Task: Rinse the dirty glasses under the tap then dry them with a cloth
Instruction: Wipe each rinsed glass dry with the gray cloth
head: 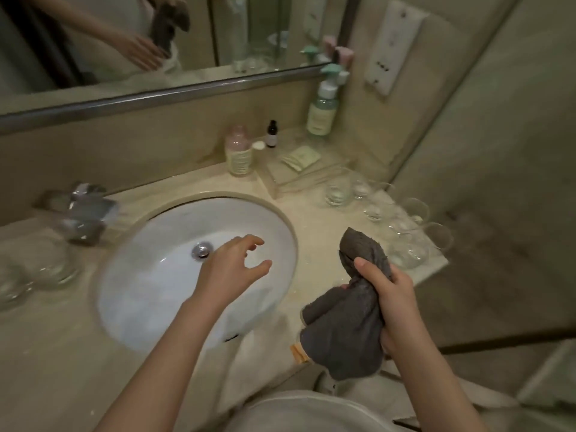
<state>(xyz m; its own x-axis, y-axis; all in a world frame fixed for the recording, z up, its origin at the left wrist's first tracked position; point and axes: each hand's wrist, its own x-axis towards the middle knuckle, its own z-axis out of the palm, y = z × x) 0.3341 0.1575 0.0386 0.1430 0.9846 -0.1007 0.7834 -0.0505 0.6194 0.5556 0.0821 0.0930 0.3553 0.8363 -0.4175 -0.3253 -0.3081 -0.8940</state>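
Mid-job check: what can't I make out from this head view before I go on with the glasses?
- Tap: motion-blurred in the head view; whether water runs cannot be told.
- Glasses left of the sink: blurred and cut by the frame edge; count and cleanliness unclear.
- Glasses on the right: transparent, overlapping; wet or dry unreadable.
- Cloth in the right hand: bunched; anything inside is hidden.
- Left hand: holds nothing visible.

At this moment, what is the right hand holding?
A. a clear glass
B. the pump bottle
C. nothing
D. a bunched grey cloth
D: the right hand grips a bunched grey cloth over the counter edge, while the left hand hangs open and empty above the sink.
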